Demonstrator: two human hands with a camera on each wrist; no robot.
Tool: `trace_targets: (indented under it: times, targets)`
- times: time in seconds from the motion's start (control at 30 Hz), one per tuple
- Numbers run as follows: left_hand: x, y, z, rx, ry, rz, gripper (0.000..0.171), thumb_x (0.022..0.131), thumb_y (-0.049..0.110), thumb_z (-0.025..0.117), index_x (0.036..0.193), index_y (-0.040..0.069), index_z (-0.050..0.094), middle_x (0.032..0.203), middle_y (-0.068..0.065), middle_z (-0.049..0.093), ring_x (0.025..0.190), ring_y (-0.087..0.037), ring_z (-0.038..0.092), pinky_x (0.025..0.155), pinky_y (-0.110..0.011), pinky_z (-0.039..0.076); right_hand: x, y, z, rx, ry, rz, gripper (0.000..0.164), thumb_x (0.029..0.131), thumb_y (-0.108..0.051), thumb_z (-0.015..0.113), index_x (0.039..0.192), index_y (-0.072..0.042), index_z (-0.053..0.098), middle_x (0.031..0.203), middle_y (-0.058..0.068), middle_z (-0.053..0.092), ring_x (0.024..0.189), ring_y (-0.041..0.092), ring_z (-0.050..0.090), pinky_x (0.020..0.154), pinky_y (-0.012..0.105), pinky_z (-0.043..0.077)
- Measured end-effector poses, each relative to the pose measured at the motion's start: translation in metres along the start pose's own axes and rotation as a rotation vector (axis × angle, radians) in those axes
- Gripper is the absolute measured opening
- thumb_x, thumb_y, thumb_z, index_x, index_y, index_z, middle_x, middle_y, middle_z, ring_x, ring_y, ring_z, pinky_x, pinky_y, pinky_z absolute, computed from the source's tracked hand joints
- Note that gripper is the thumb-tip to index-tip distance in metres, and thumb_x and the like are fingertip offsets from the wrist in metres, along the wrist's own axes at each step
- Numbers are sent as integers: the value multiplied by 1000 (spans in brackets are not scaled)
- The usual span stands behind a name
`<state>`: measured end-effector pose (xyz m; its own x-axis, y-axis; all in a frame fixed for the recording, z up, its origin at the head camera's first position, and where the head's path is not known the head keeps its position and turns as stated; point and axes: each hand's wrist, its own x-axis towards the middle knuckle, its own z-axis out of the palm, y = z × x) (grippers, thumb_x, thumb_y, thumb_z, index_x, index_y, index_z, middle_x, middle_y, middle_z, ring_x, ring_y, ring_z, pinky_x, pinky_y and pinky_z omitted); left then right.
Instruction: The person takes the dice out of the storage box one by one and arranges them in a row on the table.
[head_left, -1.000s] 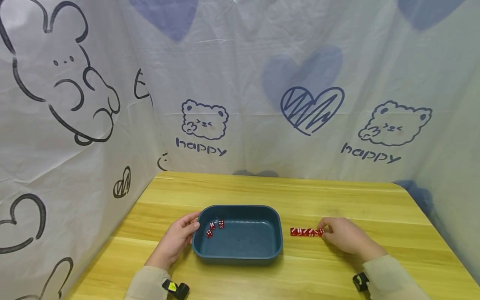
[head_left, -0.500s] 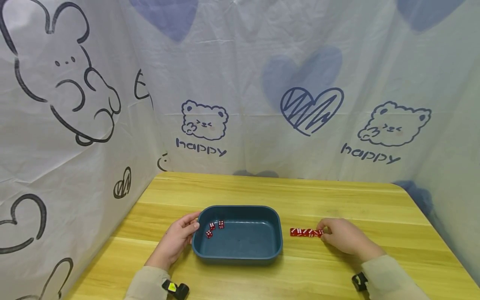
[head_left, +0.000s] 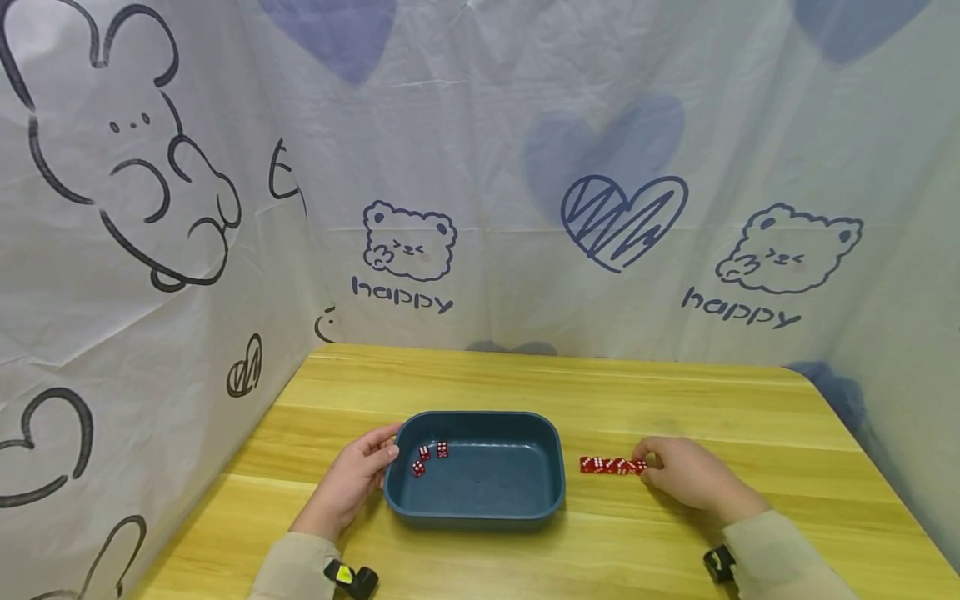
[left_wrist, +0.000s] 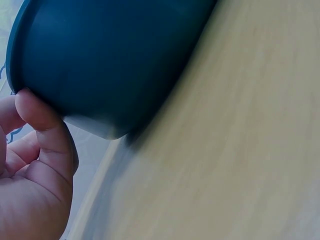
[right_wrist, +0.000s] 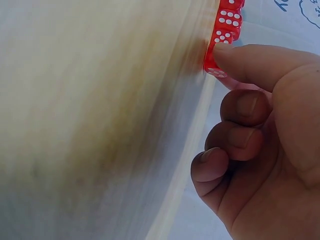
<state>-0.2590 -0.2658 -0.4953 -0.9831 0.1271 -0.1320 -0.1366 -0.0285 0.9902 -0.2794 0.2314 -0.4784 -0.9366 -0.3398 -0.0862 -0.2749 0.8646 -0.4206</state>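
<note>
A dark teal rectangular plastic box (head_left: 480,518) sits at the middle of the table. My left hand (head_left: 351,477) holds its left end, the thumb at the rim; the teal wall (left_wrist: 115,60) fills the top of the left wrist view. Inside, toward the left, lie three red dice (head_left: 424,452) with white pips. Right of the box, several more red dice (head_left: 606,465) form a straight row, side by side. My right hand (head_left: 693,473) pinches the end die (right_wrist: 218,55) of that row between thumb and index finger, its other fingers curled into the palm.
The yellow wood-grain table (head_left: 480,379) carries everything. White cloth (head_left: 510,150) with drawn hearts and bears hangs behind it and along both sides. Dark wrist cameras (head_left: 351,577) are strapped at the sleeves.
Almost nothing differs. My right hand stays at the end die, and my left hand and the box keep their places.
</note>
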Motion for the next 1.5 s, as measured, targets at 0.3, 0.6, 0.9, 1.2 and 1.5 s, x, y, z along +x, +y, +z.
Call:
trace_targets:
  times: [0.3, 0.6, 0.9, 1.2, 1.5]
  targets:
    - [1, -1, -1, -1, 1, 1, 47, 105, 10, 55, 149, -1, 45, 115, -16, 53, 89, -19, 58, 66, -23, 52, 0, -2, 1, 33, 10, 11, 19, 90, -19, 73, 109, -20, 70, 79, -6, 59, 70, 15, 51, 67, 39, 45]
    - [1, -2, -2, 13, 4, 2, 47, 105, 11, 56, 149, 0, 45, 114, -15, 53, 88, -19, 57, 66, -23, 51, 1, -4, 1, 64, 17, 25, 21, 92, -20, 72, 113, -19, 69, 73, -2, 54, 65, 17, 47, 60, 36, 41]
    - [0, -1, -1, 5, 5, -1, 46, 105, 10, 55, 149, 0, 46, 114, -16, 52, 87, -19, 56, 65, -22, 50, 3, -12, -2, 79, 44, 11, 22, 91, -19, 74, 113, -17, 70, 70, -1, 52, 61, 16, 46, 55, 34, 40]
    - [0, 0, -1, 3, 20, -3, 47, 105, 11, 57, 149, 1, 46, 115, -15, 52, 86, -18, 55, 65, -22, 49, 2, -24, -10, 103, 37, 3, 24, 94, -19, 71, 117, -15, 69, 70, 0, 51, 57, 16, 46, 51, 32, 40]
    - [1, 1, 0, 10, 30, -6, 47, 105, 11, 57, 149, 1, 47, 115, -16, 53, 84, -18, 55, 64, -22, 49, 6, -31, -14, 83, 47, -14, 24, 94, -19, 71, 118, -16, 70, 68, -1, 51, 55, 14, 44, 49, 31, 38]
